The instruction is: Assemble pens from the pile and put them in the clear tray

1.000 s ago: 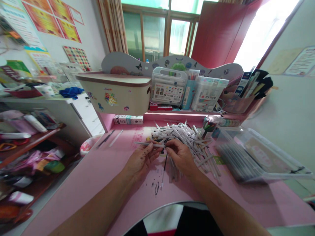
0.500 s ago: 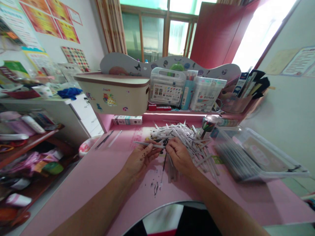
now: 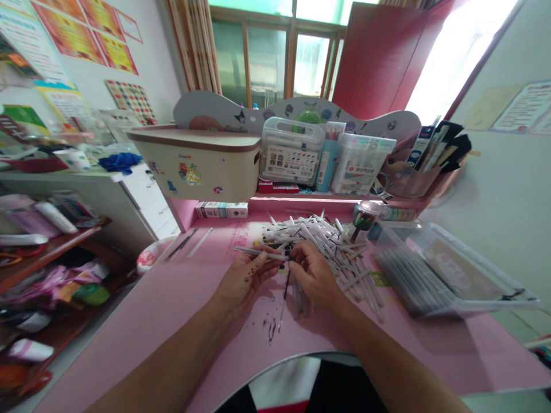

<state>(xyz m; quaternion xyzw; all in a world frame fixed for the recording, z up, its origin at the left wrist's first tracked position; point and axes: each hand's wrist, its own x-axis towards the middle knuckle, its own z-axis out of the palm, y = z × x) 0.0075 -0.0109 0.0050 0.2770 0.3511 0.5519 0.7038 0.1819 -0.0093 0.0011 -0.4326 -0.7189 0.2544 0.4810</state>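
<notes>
A: Where was the piece?
B: Mid-frame: one slim grey-white pen barrel [image 3: 260, 253], held above the worktop [image 3: 172, 321] in my left hand [image 3: 247, 275].
A: Fingers?
B: Left ones clamped on the barrel, thumb along it. On my right hand [image 3: 314, 269] the fingertips were bunched at the barrel's right end; couldn't tell if they pinched it or just touched.
A: Axis?
B: Nearly level across the frame, left end a bit higher. It ran out of the left grip straight toward the right fingertips. That's the relation that counted: left hand had the length, right hand was nearer the right end.
A: What was around it?
B: Heap of pale pens [image 3: 321, 235] behind and right of my hands. Thin dark rod [image 3: 285, 289] below them, pointing down-frame, black smears [image 3: 271, 328] beside its lower end.
</notes>
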